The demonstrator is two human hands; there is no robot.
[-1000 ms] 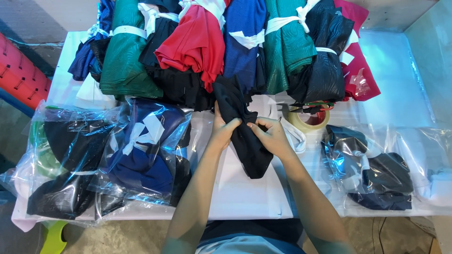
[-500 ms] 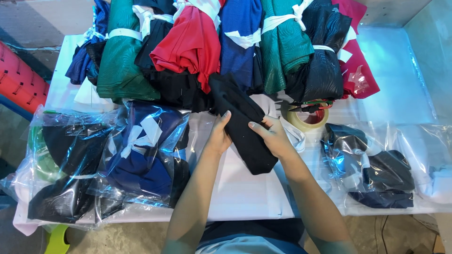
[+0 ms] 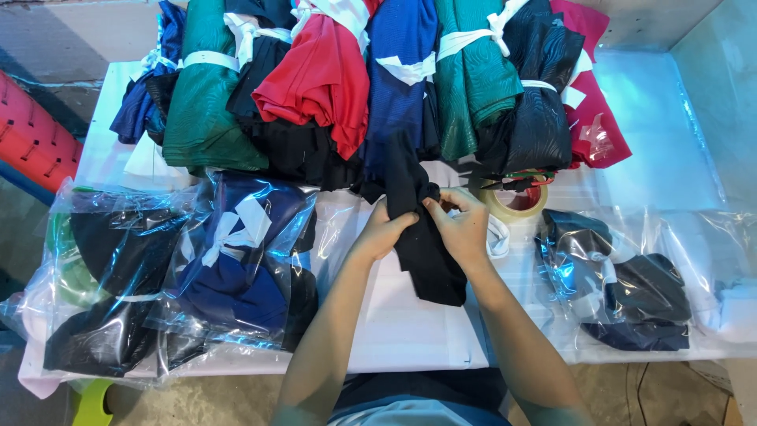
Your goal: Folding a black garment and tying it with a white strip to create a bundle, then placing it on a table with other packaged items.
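Hands meet at frame centre on a black folded garment (image 3: pixel 426 252) lying on the white surface (image 3: pixel 394 323). Left hand (image 3: pixel 386 231) grips the garment's left edge, fingers curled and pinched onto the cloth; right hand (image 3: pixel 464 229) pinches its upper right edge, thumb and fingers closed on the fabric. Garment runs diagonally from the pile at upper centre down to lower centre, top end touching the pile. Upper half of frame: row of rolled garment bundles tied with white strips, incl. green bundle (image 3: pixel 201 95), red bundle (image 3: pixel 323 79), blue bundle (image 3: pixel 398 87), teal bundle (image 3: pixel 473 79), black shiny bundle (image 3: pixel 540 110). Tape roll (image 3: pixel 516 201) just right of the right hand, partly under the black shiny bundle. Left of frame: clear plastic bags with dark blue clothing (image 3: pixel 236 260) and black clothing (image 3: pixel 102 268). Right of frame: clear bag with dark clothing (image 3: pixel 623 284). Red slotted object (image 3: pixel 31 134) at far left edge, off the surface.
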